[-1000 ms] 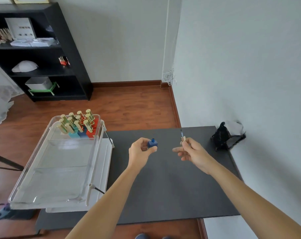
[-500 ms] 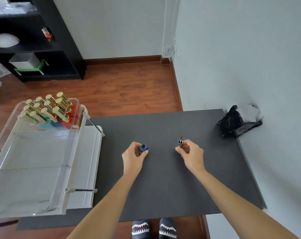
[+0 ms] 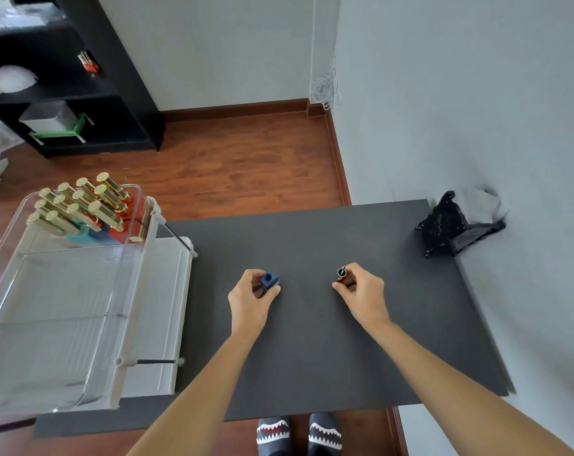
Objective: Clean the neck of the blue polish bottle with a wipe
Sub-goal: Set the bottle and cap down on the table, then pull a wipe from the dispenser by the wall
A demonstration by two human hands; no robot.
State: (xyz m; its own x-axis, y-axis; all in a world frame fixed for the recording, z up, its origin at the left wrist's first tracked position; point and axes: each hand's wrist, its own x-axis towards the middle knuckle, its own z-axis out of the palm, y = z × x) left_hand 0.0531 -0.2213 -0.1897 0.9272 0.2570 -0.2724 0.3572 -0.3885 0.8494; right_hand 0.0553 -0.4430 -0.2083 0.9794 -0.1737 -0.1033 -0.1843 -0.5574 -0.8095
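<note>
So I'm at the setup step: left hand (image 3: pixel 251 299) grips the open blue polish bottle (image 3: pixel 269 280) low over the tabletop (image 3: pixel 312 340), right hand (image 3: pixel 361 292) pinches its brush cap (image 3: pixel 341 272). Next I'd park the cap and grab 1 wipe (image 3: pixel 479 205) (that holder far right, I think).

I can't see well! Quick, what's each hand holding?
Left hand: closed on the blue bottle.
Right hand: closed on the cap with its brush.

No text, label, brand or number can be read anywhere; whatever print lies on the shelf items is too blurred.
</note>
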